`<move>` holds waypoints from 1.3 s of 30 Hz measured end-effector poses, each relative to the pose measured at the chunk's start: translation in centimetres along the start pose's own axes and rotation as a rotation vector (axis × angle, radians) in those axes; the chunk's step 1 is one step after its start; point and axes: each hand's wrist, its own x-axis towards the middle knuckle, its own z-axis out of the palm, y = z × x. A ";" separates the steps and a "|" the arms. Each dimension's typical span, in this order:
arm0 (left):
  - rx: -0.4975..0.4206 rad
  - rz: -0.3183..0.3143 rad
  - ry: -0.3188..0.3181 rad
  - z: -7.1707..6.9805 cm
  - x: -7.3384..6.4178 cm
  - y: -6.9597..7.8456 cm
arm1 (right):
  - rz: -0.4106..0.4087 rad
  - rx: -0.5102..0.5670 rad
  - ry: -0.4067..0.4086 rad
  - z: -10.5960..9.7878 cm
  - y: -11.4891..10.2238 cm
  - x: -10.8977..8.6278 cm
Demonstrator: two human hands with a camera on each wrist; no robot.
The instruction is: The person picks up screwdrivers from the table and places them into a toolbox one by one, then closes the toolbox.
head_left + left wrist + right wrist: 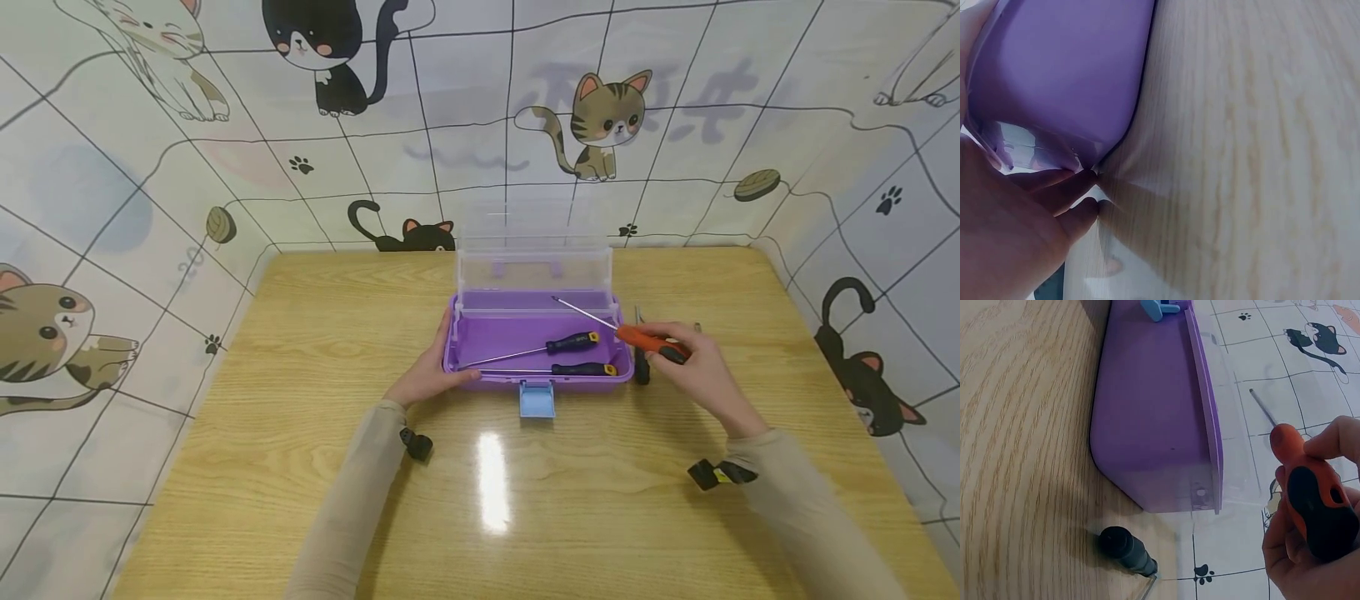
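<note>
A purple toolbox (495,329) stands with its clear lid (534,265) raised at the back and a light blue latch (537,400) hanging at the front. My left hand (427,375) holds its left front corner, thumb along the front rim and fingers against the end wall. Inside lie two screwdrivers with black and yellow handles, one slanted (572,342) and one along the front wall (583,369). In my right hand (701,371) is an orange and black screwdriver (1300,481), gripped by the handle. Its shaft points left over the box's right side.
Beside the box's right end, a black-handled tool (1127,549) with a metal shaft lies on the wooden table (337,317). The tip of another metal tool (697,327) shows behind my right hand. Cat-patterned walls (465,142) border the table at the back and sides.
</note>
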 end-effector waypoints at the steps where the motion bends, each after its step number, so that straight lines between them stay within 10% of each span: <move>1: 0.007 -0.001 0.006 0.0 0.1 -0.4 | 0.000 0.008 -0.013 0.1 0.0 0.1; 10: 0.061 -0.020 0.033 0.1 0.5 -2.2 | -0.036 0.006 -0.129 1.1 -0.5 1.0; 22: 0.019 -0.004 -0.014 -0.3 -0.5 1.5 | -0.090 0.003 -0.258 3.1 -1.0 3.0; 39: 0.003 0.018 -0.028 -0.2 0.1 2.0 | -0.131 -0.087 -0.388 5.8 -1.0 5.7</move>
